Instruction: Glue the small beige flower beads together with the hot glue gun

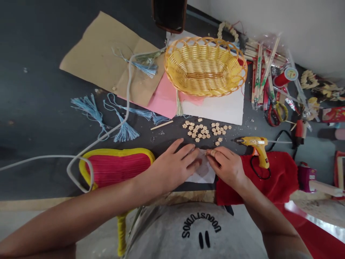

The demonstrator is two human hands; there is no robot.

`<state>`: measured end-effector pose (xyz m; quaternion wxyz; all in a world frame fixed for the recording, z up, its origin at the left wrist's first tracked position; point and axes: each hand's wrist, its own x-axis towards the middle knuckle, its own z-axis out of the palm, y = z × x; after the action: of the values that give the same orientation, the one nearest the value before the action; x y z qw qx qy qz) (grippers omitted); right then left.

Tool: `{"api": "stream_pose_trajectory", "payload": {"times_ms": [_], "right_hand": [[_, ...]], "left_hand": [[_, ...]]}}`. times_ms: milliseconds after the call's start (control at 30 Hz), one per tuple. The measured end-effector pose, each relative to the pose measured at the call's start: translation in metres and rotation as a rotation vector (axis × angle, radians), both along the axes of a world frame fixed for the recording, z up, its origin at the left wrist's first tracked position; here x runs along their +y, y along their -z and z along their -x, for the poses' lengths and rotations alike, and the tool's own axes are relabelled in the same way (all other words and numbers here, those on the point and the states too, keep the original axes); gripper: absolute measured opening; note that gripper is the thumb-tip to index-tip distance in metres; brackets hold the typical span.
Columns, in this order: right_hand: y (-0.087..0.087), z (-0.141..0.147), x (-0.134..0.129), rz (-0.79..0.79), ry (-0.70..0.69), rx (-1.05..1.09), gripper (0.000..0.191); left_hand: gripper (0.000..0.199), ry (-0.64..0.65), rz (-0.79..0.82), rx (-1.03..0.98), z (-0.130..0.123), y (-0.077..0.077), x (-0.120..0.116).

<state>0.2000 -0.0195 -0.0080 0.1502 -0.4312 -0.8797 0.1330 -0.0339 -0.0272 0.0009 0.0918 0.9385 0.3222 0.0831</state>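
My left hand [179, 162] lies with its fingers spread over the left part of a small white sheet of paper [206, 172] near the table's front edge. At the sheet's upper right, my right hand [229, 165] is closed in a pinch. Between its thumb and finger is something tiny and pale that I cannot make out. Just beyond both hands lie several small flower-shaped wooden beads [198, 132] in loose clusters. A thin wooden stick [161, 125] rests to their left. The pink and yellow paddle-shaped fan [118, 165] is partly covered by my left forearm.
A yellow wicker basket [206, 68] stands on papers at the back. Blue tassels [125, 132] and a white cable [129, 90] lie left. On the right are a yellow glue gun [257, 144], red cloth [283, 172], scissors [273, 113] and a red thread spool [281, 79].
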Motion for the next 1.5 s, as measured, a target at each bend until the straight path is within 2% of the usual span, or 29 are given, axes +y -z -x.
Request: {"api": "stream_pose_trajectory", "payload": {"times_ms": [400, 733, 1000, 1267, 1500], "right_hand": [[-0.001, 0.003, 0.0, 0.035, -0.004, 0.001, 0.01], [-0.006, 0.007, 0.003, 0.055, 0.007, -0.037, 0.012], [-0.008, 0.008, 0.003, 0.086, 0.028, -0.049, 0.016], [-0.007, 0.007, 0.004, 0.115, 0.03, -0.02, 0.017], [-0.004, 0.007, 0.004, 0.124, 0.022, -0.01, 0.015]], "left_hand": [[0.022, -0.002, -0.001, -0.006, 0.0, 0.001, -0.002], [0.022, -0.006, 0.009, 0.015, -0.001, -0.005, 0.001], [0.023, 0.01, -0.023, 0.011, -0.001, -0.001, -0.001], [0.024, 0.007, -0.056, 0.02, -0.01, -0.011, 0.005], [0.021, 0.014, -0.108, 0.003, -0.012, -0.002, 0.007]]}}
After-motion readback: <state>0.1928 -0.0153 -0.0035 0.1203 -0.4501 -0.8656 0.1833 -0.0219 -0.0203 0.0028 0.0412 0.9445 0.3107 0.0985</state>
